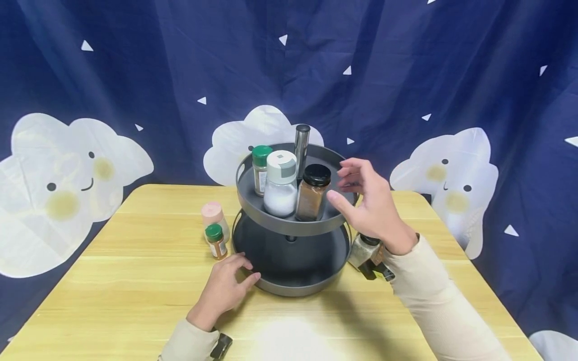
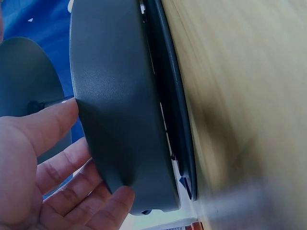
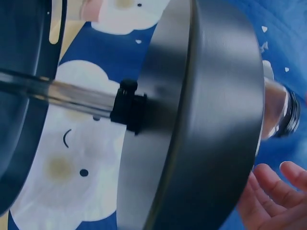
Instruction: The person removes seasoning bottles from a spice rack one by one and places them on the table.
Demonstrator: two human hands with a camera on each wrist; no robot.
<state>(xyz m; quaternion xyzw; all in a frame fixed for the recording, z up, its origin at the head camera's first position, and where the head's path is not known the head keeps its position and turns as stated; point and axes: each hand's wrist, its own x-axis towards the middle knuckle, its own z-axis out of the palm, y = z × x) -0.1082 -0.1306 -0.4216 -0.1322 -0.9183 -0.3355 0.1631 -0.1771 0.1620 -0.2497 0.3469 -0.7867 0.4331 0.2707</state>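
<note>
A dark two-tier round rack has an upper tray (image 1: pixel 291 228) and a lower tray (image 1: pixel 289 265), with a metal post (image 1: pixel 301 148) rising through the upper one. On the upper tray stand a green-capped spice jar (image 1: pixel 260 175), a white-capped shaker (image 1: pixel 281 195) of white contents and a black-capped jar (image 1: pixel 309 200) of brown spice. My left hand (image 1: pixel 224 287) touches the lower tray's front-left rim with relaxed fingers, seen closely in the left wrist view. Spread beside the upper tray's right rim, my right hand (image 1: pixel 372 205) holds nothing, just right of the brown jar.
Left of the rack, a pink-capped container (image 1: pixel 213 214) stands behind a small green-capped jar (image 1: pixel 218 246) on the wooden table (image 1: pixel 135 281). On the right, a black-capped jar (image 1: pixel 361 250) and another jar are partly hidden by my right arm. A blue cloud-patterned curtain (image 1: pixel 180 60) hangs behind.
</note>
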